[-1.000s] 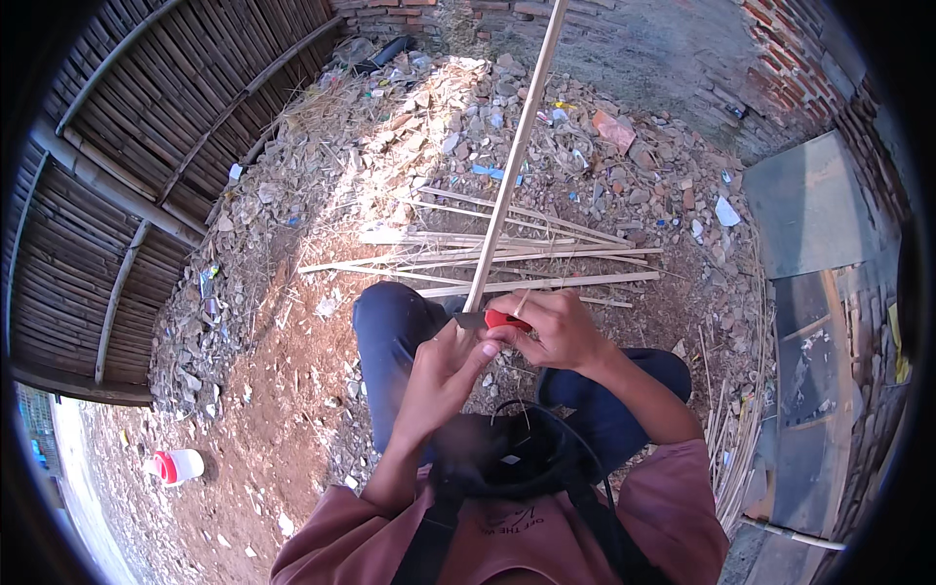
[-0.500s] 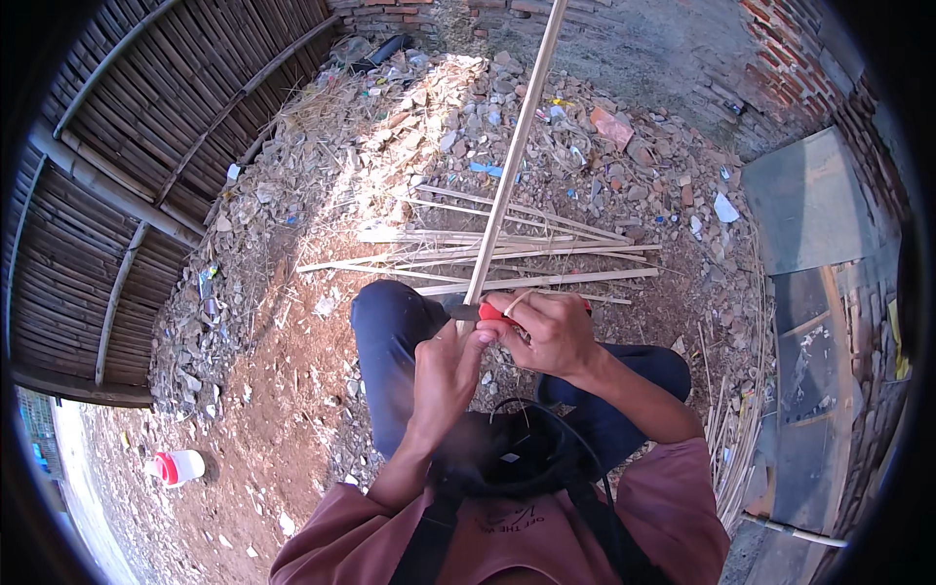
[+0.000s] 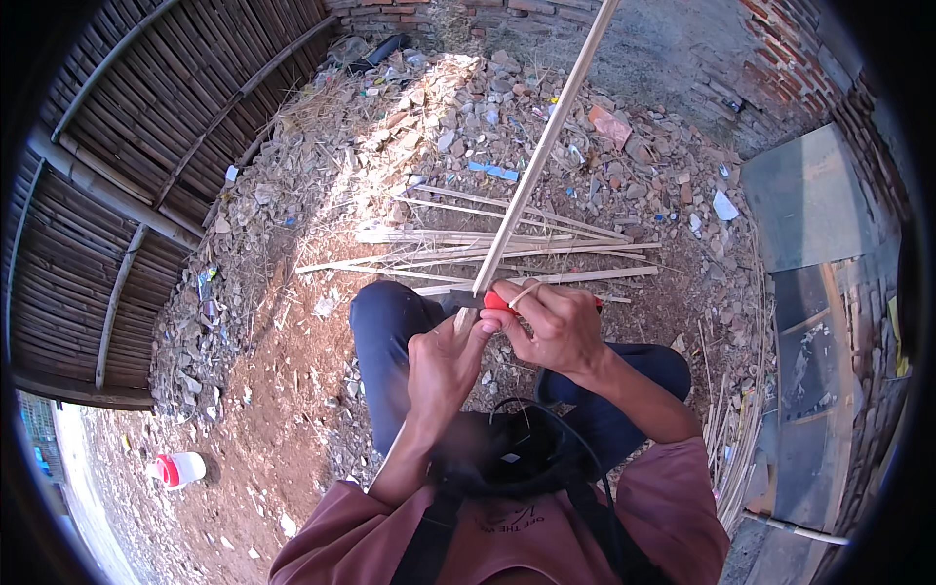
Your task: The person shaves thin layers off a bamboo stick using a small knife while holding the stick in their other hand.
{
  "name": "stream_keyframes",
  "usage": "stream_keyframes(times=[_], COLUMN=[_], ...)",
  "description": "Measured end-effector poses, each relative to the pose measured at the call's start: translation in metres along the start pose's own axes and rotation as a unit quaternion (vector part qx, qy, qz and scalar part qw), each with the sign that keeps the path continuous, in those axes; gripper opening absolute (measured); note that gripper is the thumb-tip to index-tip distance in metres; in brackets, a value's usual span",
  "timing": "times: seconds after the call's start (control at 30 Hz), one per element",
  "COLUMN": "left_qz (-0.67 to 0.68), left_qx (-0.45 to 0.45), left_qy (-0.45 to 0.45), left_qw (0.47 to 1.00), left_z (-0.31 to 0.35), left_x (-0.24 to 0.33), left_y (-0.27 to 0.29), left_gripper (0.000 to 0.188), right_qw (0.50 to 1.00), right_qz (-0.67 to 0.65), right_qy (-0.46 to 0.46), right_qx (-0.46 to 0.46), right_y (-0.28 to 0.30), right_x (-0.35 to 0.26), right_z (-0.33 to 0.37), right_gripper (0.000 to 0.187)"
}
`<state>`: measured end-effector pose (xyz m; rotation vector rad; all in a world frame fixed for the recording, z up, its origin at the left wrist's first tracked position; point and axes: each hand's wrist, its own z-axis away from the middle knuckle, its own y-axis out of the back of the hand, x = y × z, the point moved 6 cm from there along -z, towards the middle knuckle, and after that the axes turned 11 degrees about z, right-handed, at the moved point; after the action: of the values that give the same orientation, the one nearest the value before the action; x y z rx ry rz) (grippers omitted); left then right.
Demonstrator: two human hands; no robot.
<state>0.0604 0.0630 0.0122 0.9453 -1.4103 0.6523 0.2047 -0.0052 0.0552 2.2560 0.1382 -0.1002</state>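
Observation:
A long pale bamboo strip (image 3: 534, 175) slants up and away from my hands, past the far edge of the picture. My left hand (image 3: 441, 369) is closed around its near end, thumb pointing up toward the blade. My right hand (image 3: 558, 327) grips a knife with a red handle (image 3: 498, 300), a band looped over one finger. The dark blade (image 3: 460, 299) lies across the strip just beyond my left fingers, touching it. Both thumbs are close together below the blade. Several more pale strips (image 3: 419, 257) lie crossed on the ground beyond my knees.
Broken brick, stones and litter form a rubble heap (image 3: 468, 127) ahead. A bamboo-slat wall (image 3: 127, 195) stands left, and a grey board (image 3: 809, 200) leans at right. A white container with a red lid (image 3: 182, 469) lies on the dirt at lower left.
The strip's far end has swung to the right. My right hand and the knife have shifted slightly right, while my left hand has barely moved.

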Motion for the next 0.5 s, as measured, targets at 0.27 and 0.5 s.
stream_keyframes(times=[0.27,0.5], left_qz=[-0.07,-0.024], left_qx=[-0.014,-0.061], left_qy=[0.019,0.062], left_qw=[0.997,0.996], left_z=[0.016,0.037], left_x=[-0.008,-0.023], left_y=[0.001,0.001], left_gripper=[0.04,0.04], right_qw=[0.99,0.98], right_qz=[0.009,-0.068], right_qy=[-0.123,-0.183], right_qx=[0.06,0.028], right_y=[0.015,0.023], right_x=[0.05,0.093], right_z=[-0.014,-0.014], right_gripper=[0.03,0.028])
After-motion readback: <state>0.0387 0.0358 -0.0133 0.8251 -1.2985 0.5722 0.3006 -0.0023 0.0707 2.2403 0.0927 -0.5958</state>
